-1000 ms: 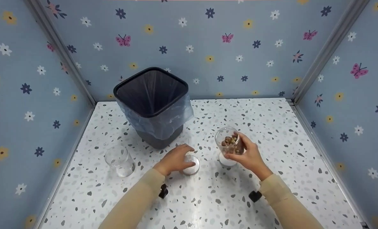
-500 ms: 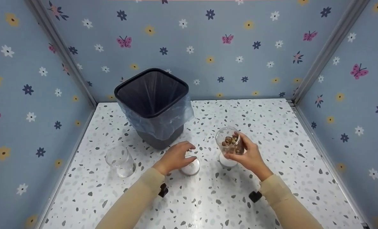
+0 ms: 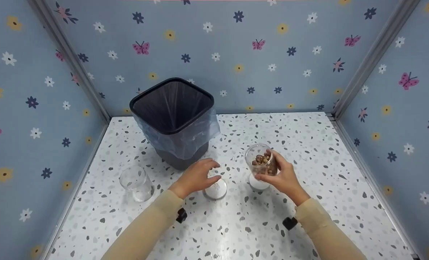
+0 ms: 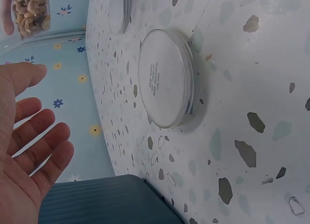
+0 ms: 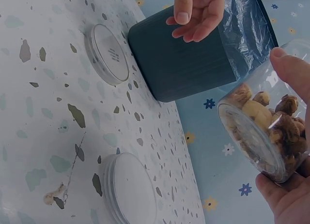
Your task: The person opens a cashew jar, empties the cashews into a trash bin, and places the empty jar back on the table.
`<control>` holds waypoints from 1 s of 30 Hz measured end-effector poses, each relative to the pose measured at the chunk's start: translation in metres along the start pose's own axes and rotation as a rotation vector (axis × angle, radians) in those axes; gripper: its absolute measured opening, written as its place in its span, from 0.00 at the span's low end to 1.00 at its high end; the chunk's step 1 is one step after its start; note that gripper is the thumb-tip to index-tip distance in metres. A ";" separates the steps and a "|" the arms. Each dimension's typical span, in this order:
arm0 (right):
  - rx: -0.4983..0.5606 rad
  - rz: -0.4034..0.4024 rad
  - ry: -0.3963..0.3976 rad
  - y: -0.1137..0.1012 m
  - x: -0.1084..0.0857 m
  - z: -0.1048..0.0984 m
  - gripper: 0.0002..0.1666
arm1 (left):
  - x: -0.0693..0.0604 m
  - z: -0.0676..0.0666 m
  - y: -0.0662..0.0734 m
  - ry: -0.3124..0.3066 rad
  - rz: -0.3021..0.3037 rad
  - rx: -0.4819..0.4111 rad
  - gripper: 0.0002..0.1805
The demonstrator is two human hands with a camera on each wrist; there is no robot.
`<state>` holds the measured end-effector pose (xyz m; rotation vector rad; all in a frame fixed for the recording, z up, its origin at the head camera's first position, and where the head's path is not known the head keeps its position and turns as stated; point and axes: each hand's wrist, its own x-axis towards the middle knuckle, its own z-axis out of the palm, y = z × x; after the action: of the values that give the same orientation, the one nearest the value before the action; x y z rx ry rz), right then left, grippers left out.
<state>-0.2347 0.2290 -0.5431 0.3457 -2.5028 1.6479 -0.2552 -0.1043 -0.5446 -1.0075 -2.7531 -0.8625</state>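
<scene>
My right hand (image 3: 281, 177) grips a clear glass jar (image 5: 232, 122) partly filled with brown, lumpy pieces (image 5: 286, 127), perhaps nuts or dried mushrooms. It holds the jar tilted, raised above a round white lid (image 3: 259, 183) on the table. My left hand (image 3: 194, 176) hovers beside another round lid (image 4: 162, 79), fingers relaxed and bent a little, with nothing in them. That lid lies flat, has a clear rim and carries small print on top. A gap shows between hand and lid in the left wrist view.
A second clear jar (image 3: 137, 183), with nothing visible inside, stands on the left of the speckled table (image 3: 308, 151). Behind my left hand is a dark bin (image 3: 180, 155) with a translucent bag liner. Flower-patterned walls (image 3: 214, 47) enclose the table at the back and sides.
My left hand has shifted slightly up and left, uncovering more of the lid beside it. The right hand and its jar have stayed almost still.
</scene>
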 end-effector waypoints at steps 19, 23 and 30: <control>-0.002 0.017 -0.005 -0.001 0.000 0.001 0.61 | -0.007 -0.024 0.004 0.051 0.045 0.072 0.19; -0.003 0.012 0.001 -0.001 0.001 0.002 0.59 | -0.007 -0.029 0.005 0.055 0.045 0.084 0.19; 0.002 0.011 -0.004 -0.002 0.000 0.001 0.61 | -0.007 -0.038 0.008 0.074 0.065 0.118 0.20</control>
<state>-0.2342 0.2276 -0.5417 0.3360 -2.5113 1.6550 -0.2490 -0.1239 -0.5107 -1.0166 -2.6581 -0.7041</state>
